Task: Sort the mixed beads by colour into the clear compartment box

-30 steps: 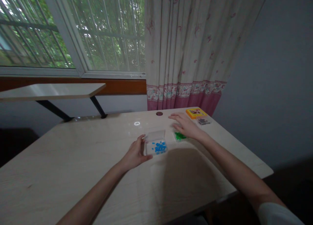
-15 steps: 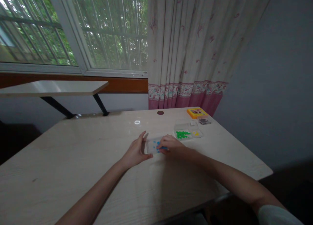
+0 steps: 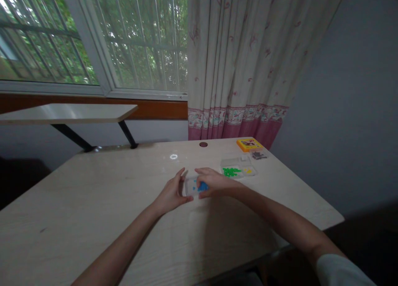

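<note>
A small clear plastic box (image 3: 188, 188) lies on the table between my hands, with small blue pieces (image 3: 203, 187) inside, mostly gathered toward its right part. My left hand (image 3: 170, 196) holds the left end, thumb on the near side and fingers on the far side. Around the right end is my right hand (image 3: 216, 183), its thumb at the near edge and a finger reaching past the far edge. Another finger curls over the blue pieces. The box's right end is hidden by this hand.
Right of my hands stands an open clear case (image 3: 239, 174) with green pieces (image 3: 230, 172) and yellow pieces (image 3: 247, 170). Behind it are a small clear container of dark pieces (image 3: 258, 155) and a yellow box (image 3: 249, 144). A raised shelf (image 3: 77, 112) stands at the back left.
My right hand has gone from fingers bunched in the box to spread around its right end. More blue shows together under that hand. My left hand stays at the left end.
</note>
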`<state>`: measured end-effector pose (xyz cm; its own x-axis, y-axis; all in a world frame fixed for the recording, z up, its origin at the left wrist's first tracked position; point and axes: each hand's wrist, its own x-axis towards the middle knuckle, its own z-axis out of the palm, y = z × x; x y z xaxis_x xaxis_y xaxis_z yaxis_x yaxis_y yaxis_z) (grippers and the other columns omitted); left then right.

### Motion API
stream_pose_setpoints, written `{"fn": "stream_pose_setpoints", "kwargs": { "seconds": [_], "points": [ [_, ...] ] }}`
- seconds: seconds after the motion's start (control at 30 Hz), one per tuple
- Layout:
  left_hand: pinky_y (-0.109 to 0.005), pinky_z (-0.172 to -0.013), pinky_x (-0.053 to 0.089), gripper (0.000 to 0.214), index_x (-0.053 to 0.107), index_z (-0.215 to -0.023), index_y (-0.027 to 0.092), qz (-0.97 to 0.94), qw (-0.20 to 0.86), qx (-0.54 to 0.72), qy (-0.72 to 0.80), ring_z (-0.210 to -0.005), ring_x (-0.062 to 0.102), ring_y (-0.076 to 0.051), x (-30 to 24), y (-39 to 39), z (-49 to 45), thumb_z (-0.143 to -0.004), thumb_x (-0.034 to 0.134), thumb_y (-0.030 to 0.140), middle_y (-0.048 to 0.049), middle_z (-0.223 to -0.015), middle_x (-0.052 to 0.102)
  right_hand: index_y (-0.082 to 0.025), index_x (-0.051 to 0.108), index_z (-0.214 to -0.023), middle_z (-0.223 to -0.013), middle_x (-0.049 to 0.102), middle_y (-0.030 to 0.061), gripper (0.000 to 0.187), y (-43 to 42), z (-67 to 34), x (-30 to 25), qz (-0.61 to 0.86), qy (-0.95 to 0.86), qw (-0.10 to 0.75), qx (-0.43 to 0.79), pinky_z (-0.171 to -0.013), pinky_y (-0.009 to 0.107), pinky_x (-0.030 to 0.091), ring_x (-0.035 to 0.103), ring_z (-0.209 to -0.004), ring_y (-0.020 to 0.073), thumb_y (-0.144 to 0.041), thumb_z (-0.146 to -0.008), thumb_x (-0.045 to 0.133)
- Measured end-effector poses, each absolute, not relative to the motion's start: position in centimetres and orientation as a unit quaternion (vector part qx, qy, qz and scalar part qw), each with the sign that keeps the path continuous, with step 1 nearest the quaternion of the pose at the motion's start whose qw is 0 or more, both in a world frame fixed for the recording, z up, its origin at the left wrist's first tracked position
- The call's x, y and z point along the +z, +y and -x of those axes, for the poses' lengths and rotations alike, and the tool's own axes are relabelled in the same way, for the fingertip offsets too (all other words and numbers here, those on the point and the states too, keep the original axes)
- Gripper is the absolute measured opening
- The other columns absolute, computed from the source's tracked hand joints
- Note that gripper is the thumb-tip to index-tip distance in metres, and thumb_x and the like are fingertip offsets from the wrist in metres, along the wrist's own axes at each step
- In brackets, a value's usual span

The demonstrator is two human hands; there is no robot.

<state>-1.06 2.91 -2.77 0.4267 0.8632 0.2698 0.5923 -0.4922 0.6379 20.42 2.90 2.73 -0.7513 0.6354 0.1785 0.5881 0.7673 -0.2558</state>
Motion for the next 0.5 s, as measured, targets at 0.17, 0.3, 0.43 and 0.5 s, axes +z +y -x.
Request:
{"fn": "stream_pose_setpoints", "kwargs": {
  "seconds": [0.17, 0.3, 0.43, 0.5],
  "points": [
    [-0.042, -0.091, 0.037, 0.096, 0.015, -0.136, 0.016, -0.820, 0.232, 0.299, 0.429, -0.104, 0.051, -0.027, -2.9, 2.9, 1.2, -0.060, 0.071, 0.035, -0.0133, -0.113, 0.053, -0.012, 0.053, -0.095, -0.093, 0.058, 0.0106, 0.041, 3.7, -19.3, 3.6, 0.335, -0.934, 0.074, 0.096, -0.078, 0.030, 0.042, 0.054, -0.087, 0.0221, -0.022, -0.058, 0.069],
    [-0.043, -0.094, 0.035, 0.094, 0.011, -0.136, 0.017, -0.837, 0.222, 0.287, 0.411, -0.110, 0.047, -0.027, -2.7, 2.5, 1.4, -0.064, 0.068, 0.035, -0.0145, -0.119, 0.049, -0.014, 0.051, -0.096, -0.096, 0.054, 0.0090, 0.045, 3.2, -20.3, 5.6, 0.345, -0.927, 0.113, 0.091, -0.080, 0.028, 0.041, 0.051, -0.090, 0.0215, -0.020, -0.055, 0.069],
    [-0.045, -0.095, 0.033, 0.086, 0.012, -0.136, 0.017, -0.847, 0.206, 0.266, 0.411, -0.111, 0.046, -0.028, -2.3, 2.1, 1.5, -0.069, 0.062, 0.035, -0.0149, -0.119, 0.050, -0.016, 0.049, -0.098, -0.093, 0.054, 0.0052, 0.044, 1.8, -25.0, 9.0, 0.382, -0.908, 0.144, 0.097, -0.077, 0.027, 0.041, 0.051, -0.087, 0.0194, -0.017, -0.057, 0.064],
    [-0.045, -0.094, 0.034, 0.082, 0.017, -0.135, 0.017, -0.849, 0.203, 0.258, 0.414, -0.110, 0.047, -0.028, -2.0, 2.0, 1.5, -0.070, 0.062, 0.036, -0.0149, -0.119, 0.050, -0.017, 0.049, -0.101, -0.096, 0.055, 0.0046, 0.045, 1.2, -28.7, 10.0, 0.411, -0.895, 0.145, 0.094, -0.075, 0.027, 0.042, 0.053, -0.085, 0.0186, -0.016, -0.057, 0.061]
  ]
}}
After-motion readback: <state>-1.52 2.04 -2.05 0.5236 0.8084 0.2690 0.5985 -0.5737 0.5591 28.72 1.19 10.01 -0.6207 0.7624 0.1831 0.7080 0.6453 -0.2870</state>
